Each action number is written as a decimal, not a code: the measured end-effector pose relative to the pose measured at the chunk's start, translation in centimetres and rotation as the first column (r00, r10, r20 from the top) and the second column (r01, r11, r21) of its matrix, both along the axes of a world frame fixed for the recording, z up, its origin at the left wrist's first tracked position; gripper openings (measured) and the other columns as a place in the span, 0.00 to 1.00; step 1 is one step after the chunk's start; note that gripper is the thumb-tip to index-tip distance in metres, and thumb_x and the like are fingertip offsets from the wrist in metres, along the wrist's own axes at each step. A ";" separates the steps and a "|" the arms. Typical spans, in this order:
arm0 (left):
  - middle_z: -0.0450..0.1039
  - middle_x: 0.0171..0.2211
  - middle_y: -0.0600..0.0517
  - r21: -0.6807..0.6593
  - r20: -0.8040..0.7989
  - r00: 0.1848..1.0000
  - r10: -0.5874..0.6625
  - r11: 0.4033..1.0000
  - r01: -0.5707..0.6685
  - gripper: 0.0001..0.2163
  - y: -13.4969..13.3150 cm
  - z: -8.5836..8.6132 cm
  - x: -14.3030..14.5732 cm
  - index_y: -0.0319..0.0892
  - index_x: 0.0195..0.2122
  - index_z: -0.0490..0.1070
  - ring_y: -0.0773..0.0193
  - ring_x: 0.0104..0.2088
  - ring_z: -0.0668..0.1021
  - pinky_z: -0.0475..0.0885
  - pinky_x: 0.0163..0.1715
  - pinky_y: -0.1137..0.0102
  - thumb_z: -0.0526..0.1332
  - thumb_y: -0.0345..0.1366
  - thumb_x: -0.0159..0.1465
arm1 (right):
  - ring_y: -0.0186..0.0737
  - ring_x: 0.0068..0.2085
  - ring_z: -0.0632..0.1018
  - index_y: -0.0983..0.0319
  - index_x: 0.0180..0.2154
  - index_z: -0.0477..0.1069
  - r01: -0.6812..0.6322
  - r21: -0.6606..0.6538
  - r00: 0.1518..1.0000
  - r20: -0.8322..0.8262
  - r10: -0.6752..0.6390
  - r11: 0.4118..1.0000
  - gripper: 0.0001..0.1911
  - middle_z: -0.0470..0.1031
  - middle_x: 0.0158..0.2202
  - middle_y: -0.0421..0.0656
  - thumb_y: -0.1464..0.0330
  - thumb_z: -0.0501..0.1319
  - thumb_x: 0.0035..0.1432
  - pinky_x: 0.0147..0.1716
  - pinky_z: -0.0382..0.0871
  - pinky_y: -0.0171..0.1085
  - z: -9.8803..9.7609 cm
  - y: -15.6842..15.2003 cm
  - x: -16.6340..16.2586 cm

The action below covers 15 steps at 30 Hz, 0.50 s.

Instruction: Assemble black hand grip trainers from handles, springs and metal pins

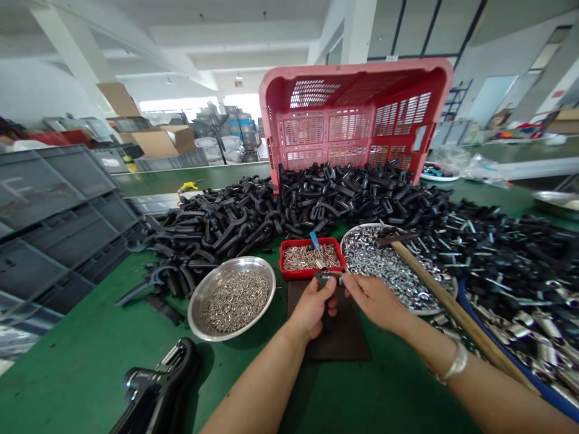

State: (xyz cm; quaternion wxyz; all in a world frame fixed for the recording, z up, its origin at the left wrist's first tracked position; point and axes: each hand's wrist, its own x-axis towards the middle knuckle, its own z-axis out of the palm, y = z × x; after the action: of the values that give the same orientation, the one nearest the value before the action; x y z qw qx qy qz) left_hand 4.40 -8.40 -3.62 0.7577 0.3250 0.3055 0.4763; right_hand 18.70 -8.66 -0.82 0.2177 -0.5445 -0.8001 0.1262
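Observation:
My left hand (315, 307) is closed around a black plastic handle (322, 278), held upright above a dark mat (344, 337). The fingers of my right hand (366, 295) are pinched at the handle's right end, where a small metal piece seems to sit; my fingertips hide most of it. Just beyond my hands stands a red tray (289, 274) of small metal pins with a blue-handled tool (314, 240) in it. To the left is a steel bowl (198, 322) of tiny metal parts. On the right, a round tray (346, 241) holds shiny metal pieces.
A hammer (434, 286) lies across the round tray. Black handles (235, 223) pile up behind, spilling from a tipped red crate (353, 72). An assembled hand grip (158, 386) lies front left, springs (547, 349) front right. Grey crates (49, 235) line the left.

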 end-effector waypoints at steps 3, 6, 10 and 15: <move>0.55 0.21 0.61 -0.014 -0.006 0.999 0.039 0.999 -0.039 0.20 0.2 -0.2 0.0 0.41 0.34 0.60 0.80 0.15 0.57 0.52 0.14 0.81 0.66 0.47 0.47 | 0.35 0.26 0.73 0.62 0.23 0.67 -0.017 -0.114 0.999 0.030 0.020 0.993 0.31 0.71 0.22 0.43 0.57 0.33 0.62 0.28 0.64 0.34 0.7 0.4 -0.1; 0.55 0.22 0.61 -0.073 0.003 0.999 0.046 0.996 -0.045 0.21 0.3 -0.2 0.0 0.41 0.32 0.59 0.80 0.15 0.57 0.50 0.14 0.81 0.66 0.47 0.47 | 0.41 0.33 0.73 0.64 0.35 0.68 0.067 0.160 0.982 0.164 -0.093 0.985 0.23 0.73 0.33 0.48 0.56 0.41 0.60 0.31 0.63 0.37 0.7 0.3 -0.4; 0.57 0.22 0.60 -0.073 -0.038 0.999 0.012 0.997 -0.015 0.21 0.3 0.0 0.0 0.41 0.32 0.58 0.80 0.15 0.57 0.49 0.13 0.81 0.66 0.47 0.47 | 0.38 0.27 0.73 0.63 0.27 0.68 0.062 0.010 0.992 0.109 -0.062 0.998 0.28 0.72 0.24 0.45 0.61 0.33 0.63 0.28 0.63 0.35 0.5 0.0 -0.7; 0.53 0.20 0.62 -0.101 -0.036 0.999 -0.017 0.995 0.013 0.22 0.2 0.3 -0.1 0.41 0.31 0.57 0.80 0.14 0.56 0.48 0.13 0.81 0.66 0.48 0.45 | 0.41 0.33 0.74 0.64 0.35 0.68 0.080 0.162 0.989 0.113 -0.099 0.984 0.23 0.73 0.32 0.49 0.57 0.41 0.61 0.31 0.64 0.37 0.4 -0.4 -0.4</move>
State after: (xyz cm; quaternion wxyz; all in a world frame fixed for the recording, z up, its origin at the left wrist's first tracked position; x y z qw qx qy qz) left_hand 4.32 -8.20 -3.37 0.7711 0.2973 0.3405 0.4485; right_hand 18.29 -9.02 -0.42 0.2166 -0.5678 -0.7939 0.0199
